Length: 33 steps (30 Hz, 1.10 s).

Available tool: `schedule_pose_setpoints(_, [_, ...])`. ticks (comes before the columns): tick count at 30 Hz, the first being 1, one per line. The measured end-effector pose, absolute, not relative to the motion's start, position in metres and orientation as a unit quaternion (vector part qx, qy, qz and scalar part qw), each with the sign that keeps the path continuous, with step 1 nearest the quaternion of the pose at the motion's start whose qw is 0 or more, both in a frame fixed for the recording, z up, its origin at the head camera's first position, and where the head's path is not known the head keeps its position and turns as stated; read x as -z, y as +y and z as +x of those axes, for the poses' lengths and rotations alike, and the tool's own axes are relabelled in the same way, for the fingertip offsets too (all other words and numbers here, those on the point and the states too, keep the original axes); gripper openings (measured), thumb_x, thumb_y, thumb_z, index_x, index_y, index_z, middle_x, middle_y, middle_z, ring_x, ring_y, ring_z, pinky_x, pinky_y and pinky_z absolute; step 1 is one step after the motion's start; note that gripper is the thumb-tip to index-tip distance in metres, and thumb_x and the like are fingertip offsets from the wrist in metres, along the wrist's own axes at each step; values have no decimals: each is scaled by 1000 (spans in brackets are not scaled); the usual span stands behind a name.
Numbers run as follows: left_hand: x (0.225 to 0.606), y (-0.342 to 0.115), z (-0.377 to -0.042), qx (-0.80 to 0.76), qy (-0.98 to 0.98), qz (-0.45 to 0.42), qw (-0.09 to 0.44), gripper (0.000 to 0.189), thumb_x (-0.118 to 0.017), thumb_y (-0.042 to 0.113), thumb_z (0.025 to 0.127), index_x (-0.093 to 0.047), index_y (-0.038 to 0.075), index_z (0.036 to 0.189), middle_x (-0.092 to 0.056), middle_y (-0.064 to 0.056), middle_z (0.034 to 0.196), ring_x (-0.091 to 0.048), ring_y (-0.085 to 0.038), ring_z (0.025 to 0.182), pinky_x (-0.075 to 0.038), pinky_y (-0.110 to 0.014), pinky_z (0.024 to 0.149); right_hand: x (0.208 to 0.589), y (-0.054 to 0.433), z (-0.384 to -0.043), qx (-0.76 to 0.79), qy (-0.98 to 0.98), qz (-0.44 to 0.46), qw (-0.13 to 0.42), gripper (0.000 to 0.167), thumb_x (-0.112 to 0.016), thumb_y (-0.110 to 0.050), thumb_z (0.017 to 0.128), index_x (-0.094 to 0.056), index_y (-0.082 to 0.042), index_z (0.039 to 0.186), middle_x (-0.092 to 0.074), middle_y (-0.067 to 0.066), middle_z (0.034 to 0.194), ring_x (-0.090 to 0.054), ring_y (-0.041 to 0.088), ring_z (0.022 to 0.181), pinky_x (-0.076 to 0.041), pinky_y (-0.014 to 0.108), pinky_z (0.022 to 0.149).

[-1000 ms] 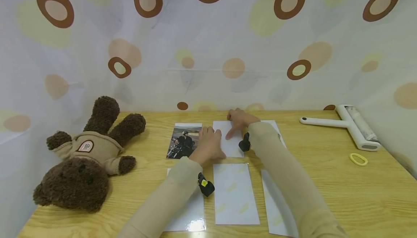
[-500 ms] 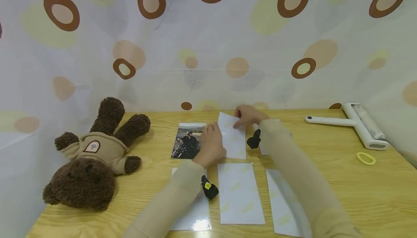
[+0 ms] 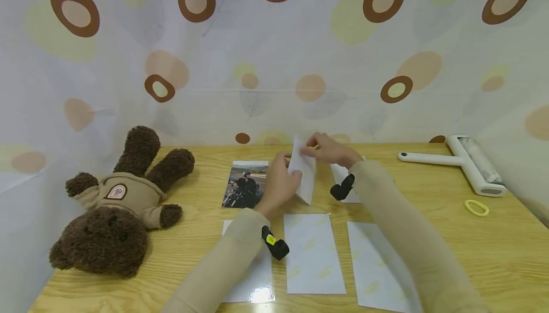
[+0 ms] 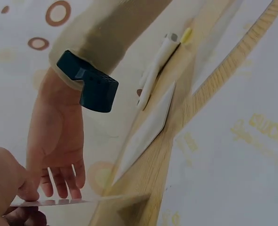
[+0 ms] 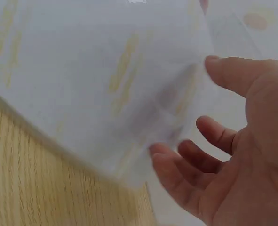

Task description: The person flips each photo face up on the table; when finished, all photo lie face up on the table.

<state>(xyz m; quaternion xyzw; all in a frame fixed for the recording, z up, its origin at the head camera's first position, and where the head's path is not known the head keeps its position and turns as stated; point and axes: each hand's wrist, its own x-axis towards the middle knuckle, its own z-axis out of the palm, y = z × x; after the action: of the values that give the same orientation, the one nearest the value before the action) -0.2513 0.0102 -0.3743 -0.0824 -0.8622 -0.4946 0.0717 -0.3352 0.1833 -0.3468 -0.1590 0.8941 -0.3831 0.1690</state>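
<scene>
**One showing, one lifted, four white**

At the far left, a brown teddy bear (image 3: 124,196) in a tan sweater lies on the wood table (image 3: 446,251), its legs toward the spotted cloth (image 3: 274,41).

Next is the motorbike photo (image 3: 244,191), flat in the back row with its picture up. In front of it lies the front left card (image 3: 253,279), white and shiny, partly under the sleeve.

Then comes the left hand (image 3: 280,179). Its thumb and fingers are pinched together on the edge of the lifted card (image 3: 303,175). That card is in the middle of the back row, tipped up steeply between the two hands — I can't tell if its bottom edge touches the table. The front middle card (image 3: 313,256) lies flat nearby, white with faint yellow marks.

The right hand (image 3: 332,151) is just beside the lifted card. Its thumb and fingers are spread apart, not wrapped around anything; I can't tell if a fingertip touches the card.

Beyond it, partly hidden by the arm, are the back right card (image 3: 340,175) and the front right card (image 3: 373,265), both white side up. Well apart, at the far right, lie a white roller (image 3: 472,167) and a yellow ring (image 3: 476,208).

It looks like an early stage: one picture shows, one card is partway up — and four show only white.
</scene>
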Motion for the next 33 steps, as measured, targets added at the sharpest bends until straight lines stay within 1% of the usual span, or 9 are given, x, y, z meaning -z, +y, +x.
schedule_pose_setpoints(5, [370,16,-246,530,-835,-136,67,40,-52,5,91,-56,2,131,-62,-13,118,-62,-23,92,-53,-26,70,341,182,-329,448,857,-174,184,47,-37,-41,103,-47,4,96,-55,18,95,-62,33,85,-52,42,77])
schedule_pose_setpoints(8, [367,18,-241,534,-826,-177,40,42,-53,7,94,-52,3,136,-59,-13,130,-63,-25,97,-55,-27,73,339,185,-328,473,843,-161,201,55,-34,-44,104,-49,8,93,-60,16,78,-66,30,73,-55,41,72])
schedule_pose_setpoints(12, [365,18,-235,516,-829,-217,4,48,-55,11,94,-47,5,141,-54,-11,137,-61,-26,106,-55,-27,80,336,192,-328,493,832,-129,220,45,-37,-35,104,-50,8,100,-63,14,78,-68,23,68,-57,38,72])
schedule_pose_setpoints(17, [372,12,-236,480,-841,-248,-22,47,-61,11,92,-50,5,137,-61,-10,119,-61,-22,97,-52,-28,79,335,201,-327,491,838,-101,214,27,-39,-18,103,-39,6,114,-59,15,89,-63,21,73,-56,39,76])
schedule_pose_setpoints(19, [377,9,-238,463,-849,-255,-18,43,-64,12,91,-55,4,132,-62,-10,117,-62,-21,98,-52,-29,82,337,203,-328,476,847,-97,216,29,-41,-15,103,-34,5,121,-58,12,88,-63,21,75,-56,39,78])
schedule_pose_setpoints(22, [384,4,-241,436,-861,-262,-2,40,-67,17,89,-61,3,127,-61,-11,129,-60,-23,112,-51,-33,92,343,203,-330,458,858,-100,211,34,-45,-12,102,-33,8,127,-62,8,82,-65,19,74,-56,38,77])
schedule_pose_setpoints(25, [388,2,-243,410,-871,-271,5,42,-70,22,87,-64,2,123,-55,-12,138,-55,-27,124,-47,-37,100,350,201,-331,446,865,-107,201,34,-47,-10,101,-34,9,126,-62,5,81,-64,14,70,-56,37,76])
schedule_pose_setpoints(28, [391,0,-244,387,-878,-281,-9,45,-74,26,85,-65,0,121,-54,-13,139,-51,-30,128,-43,-40,105,355,197,-330,434,874,-111,189,31,-48,-9,100,-36,8,123,-60,5,81,-61,12,67,-55,36,73])
schedule_pose_setpoints(33, [393,-4,-247,372,-878,-299,-29,46,-73,23,85,-65,-4,120,-62,-16,128,-57,-28,118,-46,-39,100,362,191,-332,404,895,-108,156,22,-52,-7,97,-40,6,110,-60,7,77,-58,11,60,-49,29,61])
